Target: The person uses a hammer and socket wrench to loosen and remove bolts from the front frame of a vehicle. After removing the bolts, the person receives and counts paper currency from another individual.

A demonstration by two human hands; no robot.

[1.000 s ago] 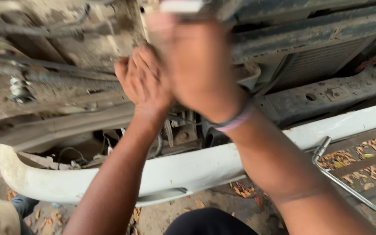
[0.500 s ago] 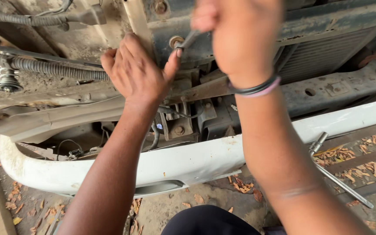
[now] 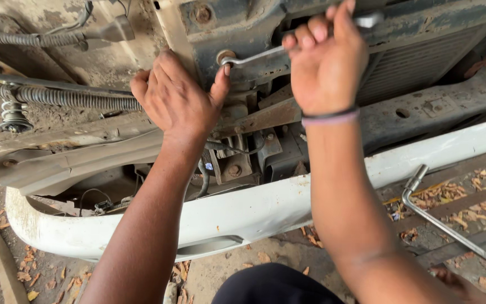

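Observation:
My right hand [image 3: 326, 62] grips the shaft of a slim metal wrench [image 3: 257, 55] whose ring end sits on a rusty bolt [image 3: 225, 57] in the vehicle's dirty front frame [image 3: 243, 28]. My left hand [image 3: 175, 98] rests spread against the frame just left of that bolt, its thumb touching the wrench head. A dark band and a pale pink band circle my right wrist [image 3: 331, 117].
A white bumper [image 3: 254, 211] curves below the hands. An L-shaped metal wrench [image 3: 437, 217] lies on the ground at right among dry leaves. Corrugated hoses [image 3: 46, 95] and a spring run along the left. A radiator grille [image 3: 417, 62] sits at upper right. A dark garment fills the bottom centre.
The view has steadied and shifted down. My right hand now holds the wrench set on the bolt, and my left thumb has come to rest against the wrench head.

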